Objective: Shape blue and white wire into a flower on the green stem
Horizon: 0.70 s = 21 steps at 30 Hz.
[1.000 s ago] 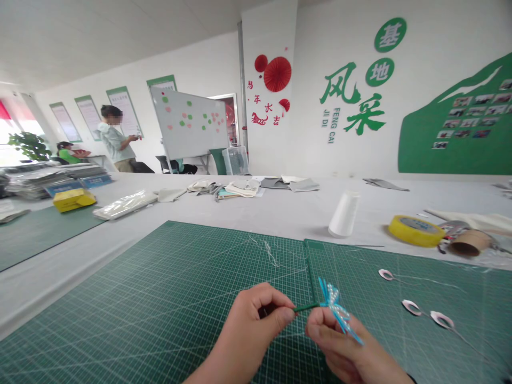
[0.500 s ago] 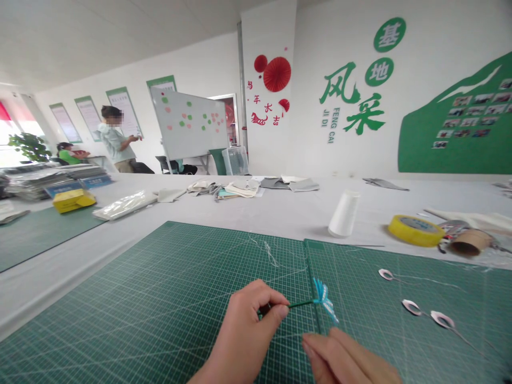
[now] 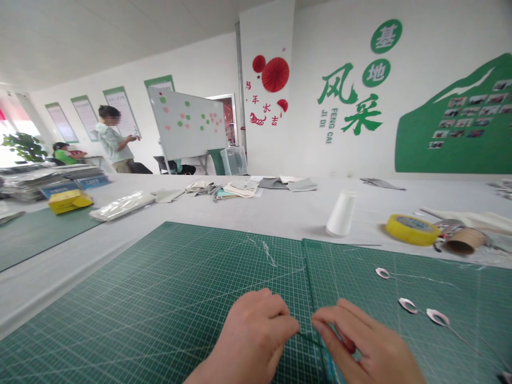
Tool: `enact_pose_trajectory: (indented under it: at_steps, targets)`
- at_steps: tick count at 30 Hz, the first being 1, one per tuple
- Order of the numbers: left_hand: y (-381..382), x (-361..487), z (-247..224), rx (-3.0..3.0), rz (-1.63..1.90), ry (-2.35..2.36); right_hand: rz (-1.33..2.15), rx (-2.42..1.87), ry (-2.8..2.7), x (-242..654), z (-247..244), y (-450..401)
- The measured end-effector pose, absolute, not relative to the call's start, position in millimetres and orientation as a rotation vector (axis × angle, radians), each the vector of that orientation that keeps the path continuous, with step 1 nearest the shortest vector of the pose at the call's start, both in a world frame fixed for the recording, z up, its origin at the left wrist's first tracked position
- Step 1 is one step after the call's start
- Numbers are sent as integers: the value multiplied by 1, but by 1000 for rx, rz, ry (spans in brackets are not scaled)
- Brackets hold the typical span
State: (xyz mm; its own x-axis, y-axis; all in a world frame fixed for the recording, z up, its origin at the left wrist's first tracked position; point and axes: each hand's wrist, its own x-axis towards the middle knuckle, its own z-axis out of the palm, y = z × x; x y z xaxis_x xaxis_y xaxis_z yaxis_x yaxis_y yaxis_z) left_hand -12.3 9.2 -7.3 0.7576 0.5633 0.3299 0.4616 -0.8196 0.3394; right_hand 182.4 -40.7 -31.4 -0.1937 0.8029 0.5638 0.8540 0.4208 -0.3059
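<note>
A person's two bare hands meet low over a pair of green cutting mats. The left hand [image 3: 262,333] is closed in a narrow pinch on the end of a thin green stem [image 3: 309,338]. The right hand [image 3: 362,341] is curled, thumb and forefinger close together; I cannot tell whether they grip anything. The stem crosses above the seam between the left mat [image 3: 160,298] and the right mat [image 3: 348,272], toward the near side. Shiny blue strands [image 3: 333,370] show partly beneath the right hand, the rest hidden.

The piece looks very light. I judge the stem slim and fairly stiff, perhaps wire inside, and the strands soft, slippery and easily crushed, so a fingertip hold on the stem seems safest.

Both mats are flat and matt, printed with fine pale grids. Wispy white thread [image 3: 269,255] lies near the left mat's far right corner. On the right mat rest pale, flat oval rings [image 3: 429,316] with thin tails. Just past that mat's far left corner, a smooth white cone of thread [image 3: 341,213] stands upright on the cloth-covered table [image 3: 224,216]. Farther right, beyond the mat's far edge, sit a glossy yellow tape roll [image 3: 412,233] and a brown cardboard tube [image 3: 464,237].
</note>
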Motion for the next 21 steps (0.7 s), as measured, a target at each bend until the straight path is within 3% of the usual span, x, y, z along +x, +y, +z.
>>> enact_pose_trajectory:
  at_steps: [4, 10, 16, 21]
  targets:
    - [7, -12, -4, 2605, 585, 700, 544, -1514, -1860, 190, -25, -31]
    - [6, -12, -3, 2203, 683, 617, 1411, -1271, -1333, 196, -38, -22]
    - [9, -9, -6, 1815, 828, 752, 1640, -1172, -997, 180, -45, -25]
    - [13, -8, -9, 1671, 855, 879, 1627, -1125, -923, 171, -52, -31]
